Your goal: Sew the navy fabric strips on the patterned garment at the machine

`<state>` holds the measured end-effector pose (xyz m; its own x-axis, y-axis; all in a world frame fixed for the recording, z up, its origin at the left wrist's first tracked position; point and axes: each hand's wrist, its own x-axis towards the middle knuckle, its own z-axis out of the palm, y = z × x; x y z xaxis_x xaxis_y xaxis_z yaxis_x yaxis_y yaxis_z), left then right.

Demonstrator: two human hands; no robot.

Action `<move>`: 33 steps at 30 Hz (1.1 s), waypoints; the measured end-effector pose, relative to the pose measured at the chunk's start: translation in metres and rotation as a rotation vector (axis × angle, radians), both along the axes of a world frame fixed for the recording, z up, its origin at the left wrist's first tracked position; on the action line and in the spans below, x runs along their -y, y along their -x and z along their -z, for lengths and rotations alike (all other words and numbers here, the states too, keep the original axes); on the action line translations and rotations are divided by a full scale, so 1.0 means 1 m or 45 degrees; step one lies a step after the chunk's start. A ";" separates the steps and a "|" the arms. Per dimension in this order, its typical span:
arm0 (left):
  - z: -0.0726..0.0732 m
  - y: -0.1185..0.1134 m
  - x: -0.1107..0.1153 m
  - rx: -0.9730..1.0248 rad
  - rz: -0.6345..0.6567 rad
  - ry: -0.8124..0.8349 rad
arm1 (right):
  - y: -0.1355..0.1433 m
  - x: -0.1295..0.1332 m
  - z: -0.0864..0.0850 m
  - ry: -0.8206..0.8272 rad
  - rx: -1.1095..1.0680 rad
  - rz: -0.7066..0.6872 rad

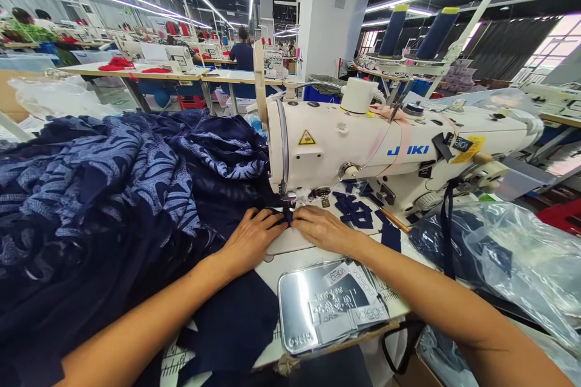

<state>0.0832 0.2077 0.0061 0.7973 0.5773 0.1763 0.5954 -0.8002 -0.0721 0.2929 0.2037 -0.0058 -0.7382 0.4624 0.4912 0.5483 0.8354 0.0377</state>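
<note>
A white sewing machine [318, 145] stands before me, its presser foot [290, 198] low over the bed. My left hand [254, 236] is at the left of the foot, fingers bent and pressed onto the navy fabric [287, 217]. From the right, my right hand [320, 228] meets the same cloth, fingers closed together at its edge. The fingertips of both hands nearly meet under the needle area, and they partly hide the fabric there. More navy cloth [236, 320] hangs over the table edge below my left forearm.
A large heap of navy patterned garments [113, 169] fills the left. Small navy fabric pieces [354, 208] lie right of the needle. A metal tin lid [295, 320] with woven labels sits at the front. Plastic bags [512, 260] crowd the right, and thread cones [436, 33] stand behind.
</note>
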 end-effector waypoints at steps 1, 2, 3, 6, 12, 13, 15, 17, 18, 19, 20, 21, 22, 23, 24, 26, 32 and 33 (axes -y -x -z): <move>0.000 0.001 0.000 0.004 0.004 0.000 | 0.001 0.000 0.000 0.014 -0.004 0.002; 0.001 0.002 0.001 0.005 0.007 0.003 | 0.001 0.000 0.000 0.024 -0.010 0.004; 0.001 0.002 0.001 0.001 0.008 0.008 | 0.001 0.000 0.000 0.029 -0.018 0.006; 0.000 0.003 0.001 -0.037 0.006 0.008 | 0.001 0.000 0.002 0.016 -0.042 0.008; -0.002 0.002 -0.002 -0.122 0.017 0.003 | -0.001 0.000 0.004 -0.003 -0.065 0.028; -0.002 0.002 -0.002 -0.123 0.015 0.004 | -0.001 -0.001 0.004 -0.001 -0.062 0.031; -0.002 0.002 -0.003 -0.126 0.010 0.011 | -0.001 -0.001 0.005 0.008 -0.055 0.034; -0.002 0.001 -0.004 -0.135 0.001 0.021 | -0.001 -0.002 0.005 0.019 -0.054 0.033; -0.003 0.001 -0.004 -0.140 -0.004 0.024 | -0.001 -0.002 0.005 0.024 -0.057 0.030; -0.003 0.001 -0.004 -0.143 -0.008 0.026 | -0.001 -0.002 0.005 0.030 -0.061 0.031; -0.004 0.000 -0.004 -0.143 -0.009 0.027 | -0.001 -0.002 0.005 0.036 -0.062 0.035; -0.004 0.000 -0.004 -0.138 -0.010 0.026 | 0.000 -0.002 0.005 0.044 -0.059 0.042; -0.005 0.000 -0.004 -0.131 -0.011 0.028 | 0.000 -0.002 0.005 0.055 -0.051 0.052; -0.006 0.000 -0.005 -0.124 -0.011 0.031 | 0.001 -0.002 0.005 0.067 -0.039 0.063; -0.006 -0.001 -0.005 -0.117 -0.013 0.038 | 0.001 -0.002 0.005 0.082 -0.024 0.076; -0.008 -0.001 -0.007 -0.105 -0.021 0.052 | 0.002 -0.003 0.005 0.111 0.002 0.097; -0.015 -0.002 -0.016 -0.022 -0.053 0.166 | 0.003 -0.006 0.005 0.123 -0.007 0.145; -0.016 -0.002 -0.018 -0.007 -0.063 0.197 | 0.003 -0.007 0.005 0.131 -0.017 0.144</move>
<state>0.0855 0.2257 0.0223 0.7681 0.6356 0.0775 0.6341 -0.7719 0.0465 0.2901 0.2104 -0.0110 -0.6722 0.5907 0.4463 0.6391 0.7673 -0.0531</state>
